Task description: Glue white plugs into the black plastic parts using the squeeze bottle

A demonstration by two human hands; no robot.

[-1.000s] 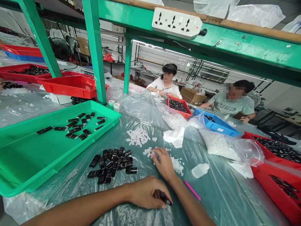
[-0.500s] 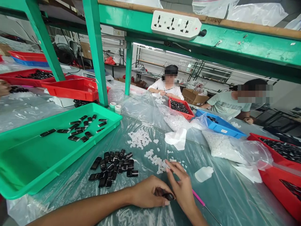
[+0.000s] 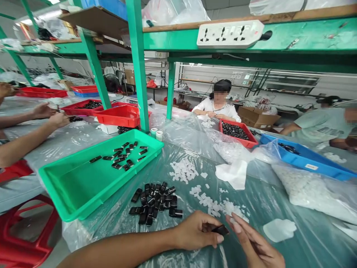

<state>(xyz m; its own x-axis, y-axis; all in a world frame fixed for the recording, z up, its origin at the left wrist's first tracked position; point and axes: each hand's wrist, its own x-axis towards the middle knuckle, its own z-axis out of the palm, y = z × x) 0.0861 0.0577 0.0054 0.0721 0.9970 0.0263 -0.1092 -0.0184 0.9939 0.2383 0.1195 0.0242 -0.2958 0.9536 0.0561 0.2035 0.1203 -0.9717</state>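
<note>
Black piece [image 3: 220,229] in the left hand [image 3: 196,231], gripped between thumb and fingers, drew the right hand [image 3: 252,240] back from the loose white bits [image 3: 211,204], with fingertips closed, seemingly on a white bit [image 3: 232,220]. Held both hands just beside each other now, still apart, so past the picking-up, by the look of it. Turned the view leftward, bringing more of a co-worker's hands [image 3: 59,120] into sight. Found in the green tray [image 3: 78,188] a scatter of black pieces [image 3: 108,158] toward its far end, with a heap of similar pieces [image 3: 160,203] outside on the plastic sheeting [image 3: 111,219]. Saw a red tray [image 3: 252,142] full of them, a blue tray [image 3: 331,169] holding some, and a clear bag [image 3: 309,191] of white material.
</note>
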